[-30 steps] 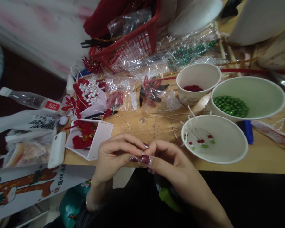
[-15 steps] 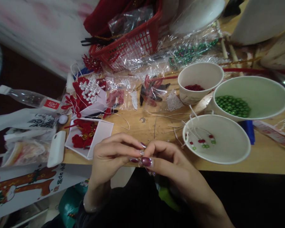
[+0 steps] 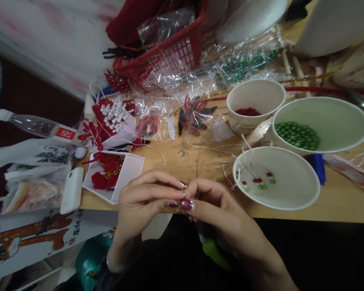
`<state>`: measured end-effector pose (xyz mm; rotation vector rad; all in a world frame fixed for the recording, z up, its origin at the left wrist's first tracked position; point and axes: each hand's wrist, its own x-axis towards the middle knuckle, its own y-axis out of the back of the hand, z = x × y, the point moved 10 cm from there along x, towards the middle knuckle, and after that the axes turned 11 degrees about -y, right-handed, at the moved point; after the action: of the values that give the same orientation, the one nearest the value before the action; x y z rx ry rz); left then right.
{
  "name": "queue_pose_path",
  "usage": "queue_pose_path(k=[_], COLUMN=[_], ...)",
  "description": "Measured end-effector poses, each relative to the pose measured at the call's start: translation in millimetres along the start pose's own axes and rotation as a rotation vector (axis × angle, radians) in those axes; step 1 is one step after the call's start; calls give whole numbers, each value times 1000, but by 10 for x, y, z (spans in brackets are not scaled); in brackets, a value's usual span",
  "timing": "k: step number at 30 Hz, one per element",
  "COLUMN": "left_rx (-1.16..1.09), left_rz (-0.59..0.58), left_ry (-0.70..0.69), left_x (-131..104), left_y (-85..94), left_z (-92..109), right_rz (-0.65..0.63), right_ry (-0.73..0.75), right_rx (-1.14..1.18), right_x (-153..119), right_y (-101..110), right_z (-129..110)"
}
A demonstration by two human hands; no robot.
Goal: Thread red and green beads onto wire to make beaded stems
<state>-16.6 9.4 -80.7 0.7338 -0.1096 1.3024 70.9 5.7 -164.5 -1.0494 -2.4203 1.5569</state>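
My left hand (image 3: 148,198) and my right hand (image 3: 215,204) meet at the fingertips just over the table's front edge. Both are closed in a pinch on something small, mostly hidden by the fingers and dark shiny nails. To the right, a white bowl (image 3: 300,190) has strings of white, red and green beads hanging inside its rim. Behind it are a bowl of green beads (image 3: 297,136) and a smaller cup with red beads (image 3: 248,111). A white open box (image 3: 132,167) with red and gold pieces lies left of my hands.
A red basket (image 3: 160,60) stands at the back, with clear bags of beads before it. White pearl strands (image 3: 113,114) lie on red pieces at the left. A plastic bottle (image 3: 33,123) and a white device (image 3: 72,190) are farther left.
The fingertips have shifted very slightly against each other. Both hands remain together in the same place, and the things around them have not moved.
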Motion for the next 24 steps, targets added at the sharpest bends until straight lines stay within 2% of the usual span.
queue_pose_path(k=[3,7,12,19,24], left_rx=[-56,-172,-256,-351,-412], left_rz=[26,54,104,244,292], left_ry=[42,104,153,180,200], left_x=[-15,-69,-129,-153,-155], left_y=[-4,-25,-28,8,1], left_z=[-62,-163,-232,-292,-312], right_rz=[26,126,236,263,281], right_ry=[33,101,358,609,679], right_rx=[-45,-202,-495,-674,-724], right_x=[-22,-55,-151,-264,-310], right_y=[-17,-1,-27,-136,-169], right_z=[-37,-104,-285,-412,-446])
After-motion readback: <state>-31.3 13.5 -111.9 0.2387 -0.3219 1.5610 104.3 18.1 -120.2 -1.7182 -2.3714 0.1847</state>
